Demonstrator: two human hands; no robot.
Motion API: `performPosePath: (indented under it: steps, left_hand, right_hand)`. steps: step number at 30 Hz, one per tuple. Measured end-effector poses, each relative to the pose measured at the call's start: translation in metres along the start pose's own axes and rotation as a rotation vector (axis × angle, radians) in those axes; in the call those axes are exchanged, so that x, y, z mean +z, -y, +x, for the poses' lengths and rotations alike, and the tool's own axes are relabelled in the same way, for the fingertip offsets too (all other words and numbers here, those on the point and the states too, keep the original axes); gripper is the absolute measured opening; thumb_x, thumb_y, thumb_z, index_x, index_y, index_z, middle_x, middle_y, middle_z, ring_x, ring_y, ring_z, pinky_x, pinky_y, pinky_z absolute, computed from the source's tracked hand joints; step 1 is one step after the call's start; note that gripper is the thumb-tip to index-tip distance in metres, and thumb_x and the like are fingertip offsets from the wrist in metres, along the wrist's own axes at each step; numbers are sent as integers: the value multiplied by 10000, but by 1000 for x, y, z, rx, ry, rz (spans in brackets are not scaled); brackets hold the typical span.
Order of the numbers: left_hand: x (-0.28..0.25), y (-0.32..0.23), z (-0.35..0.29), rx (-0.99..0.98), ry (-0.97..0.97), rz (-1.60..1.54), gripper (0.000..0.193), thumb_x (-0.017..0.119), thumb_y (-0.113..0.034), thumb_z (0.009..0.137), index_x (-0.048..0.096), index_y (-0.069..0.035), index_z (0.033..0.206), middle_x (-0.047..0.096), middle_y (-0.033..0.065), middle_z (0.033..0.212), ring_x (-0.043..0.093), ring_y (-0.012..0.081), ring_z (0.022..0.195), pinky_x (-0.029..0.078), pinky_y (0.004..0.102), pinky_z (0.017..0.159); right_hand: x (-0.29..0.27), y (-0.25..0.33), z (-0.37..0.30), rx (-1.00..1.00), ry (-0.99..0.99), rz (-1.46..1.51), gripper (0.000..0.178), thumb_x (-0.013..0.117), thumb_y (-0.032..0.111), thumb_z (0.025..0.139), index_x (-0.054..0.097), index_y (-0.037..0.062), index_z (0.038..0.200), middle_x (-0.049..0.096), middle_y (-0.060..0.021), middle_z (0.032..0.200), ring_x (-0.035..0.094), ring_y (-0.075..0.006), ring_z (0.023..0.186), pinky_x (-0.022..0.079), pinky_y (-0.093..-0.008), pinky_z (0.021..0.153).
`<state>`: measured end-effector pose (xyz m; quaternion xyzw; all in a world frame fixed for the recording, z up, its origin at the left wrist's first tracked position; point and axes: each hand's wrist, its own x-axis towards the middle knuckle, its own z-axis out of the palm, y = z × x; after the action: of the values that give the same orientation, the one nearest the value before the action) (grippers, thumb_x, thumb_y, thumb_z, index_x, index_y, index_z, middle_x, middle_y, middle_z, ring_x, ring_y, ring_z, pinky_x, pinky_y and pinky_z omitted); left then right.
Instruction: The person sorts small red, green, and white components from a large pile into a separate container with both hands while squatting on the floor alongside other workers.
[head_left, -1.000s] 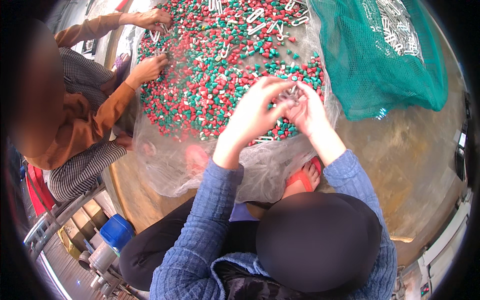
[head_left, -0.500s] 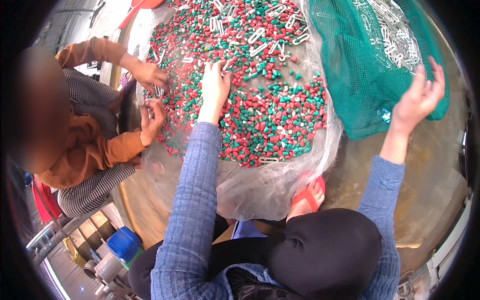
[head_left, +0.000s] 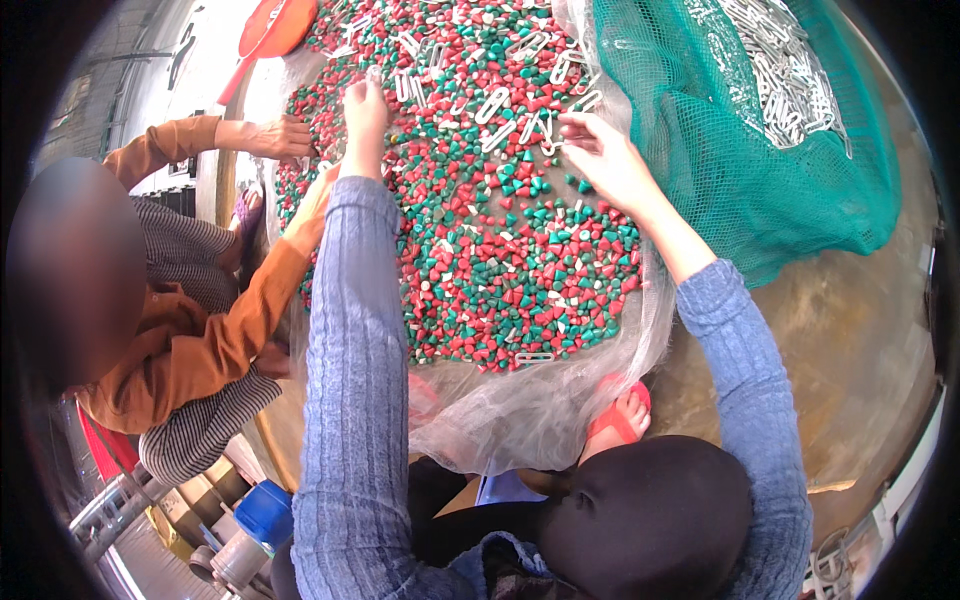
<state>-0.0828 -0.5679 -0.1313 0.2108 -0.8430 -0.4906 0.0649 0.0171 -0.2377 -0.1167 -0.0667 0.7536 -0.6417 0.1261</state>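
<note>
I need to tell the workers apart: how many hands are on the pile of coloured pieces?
4. The left hand and right hand reach in from below; a co-worker's two hands work the pile's left edge. Others may be hidden.

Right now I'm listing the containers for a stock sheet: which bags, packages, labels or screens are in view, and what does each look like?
Green mesh bag: upper right, open, holding white clips.
Clear plastic sheet: centre, crumpled, under red, green and white cones.
Blue tub: lower left, among grey containers.
No labels or screens visible.
</note>
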Motion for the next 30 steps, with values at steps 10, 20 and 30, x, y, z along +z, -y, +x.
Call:
performPosePath:
  steps: [10, 20, 30]
  left_hand:
    - [86, -38, -121, 318, 145, 92, 240, 450, -206, 923, 513, -10, 1047, 577, 197, 970, 566, 316, 908, 432, 383, 814]
    - [45, -15, -256, -186, 515, -315, 189, 474, -187, 947, 538, -40, 1046, 554, 8, 973, 492, 67, 884, 409, 213, 763]
    - [-49, -38, -251, -162, 302, -155, 221, 392, -18, 889, 548, -24, 1046, 587, 47, 919, 546, 133, 828, 436, 254, 766]
  right_hand:
    - [9, -30, 18, 163, -47, 50, 536, 560, 127, 828, 398, 25, 1329, 501, -164, 1248, 508, -227, 1128, 398, -331, 970]
    - [16, -15, -85, -125, 184, -219, 462, 492, 25, 785, 487, 43, 1246, 541, -172, 1194, 507, -290, 1147, 382, -359, 991]
    - [-33, 37, -106, 37, 212, -325, 252, 631, 138, 746, 618, 78, 991, 589, -112, 910, 601, -230, 841, 486, -330, 755]
